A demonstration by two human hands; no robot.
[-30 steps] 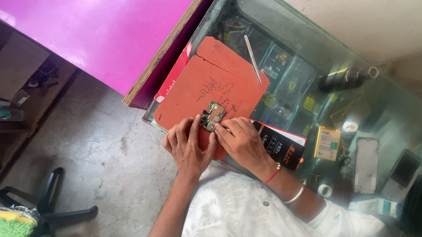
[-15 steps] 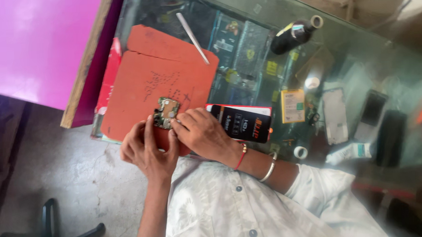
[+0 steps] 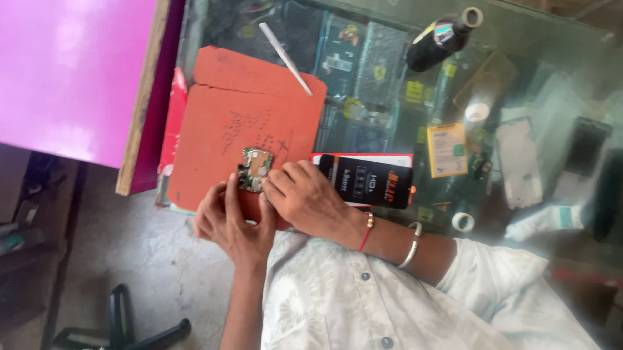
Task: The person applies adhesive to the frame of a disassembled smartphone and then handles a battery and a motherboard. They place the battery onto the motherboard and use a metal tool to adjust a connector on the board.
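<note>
A small green and gold circuit board (image 3: 255,168) lies on an orange-red work mat (image 3: 240,122) on the glass-topped table. My left hand (image 3: 229,223) grips the board's near edge from below, its fingers curled around it. From the right, my right hand (image 3: 305,196) pinches the board's other side with its fingertips. That wrist wears a red thread and a metal bangle. The board's near part is hidden under my fingers.
A black and red phone box (image 3: 367,180) lies just right of my right hand. A white stick tool (image 3: 285,49) rests at the mat's far edge. A dark bottle (image 3: 439,41), a yellow packet (image 3: 447,149), a tape roll (image 3: 463,222) and phones sit on the glass further right. A magenta panel (image 3: 59,73) stands at the left.
The view has swung, so the table now sits higher and further right in the picture. Both hands have stayed on the circuit board at the mat's near edge.
</note>
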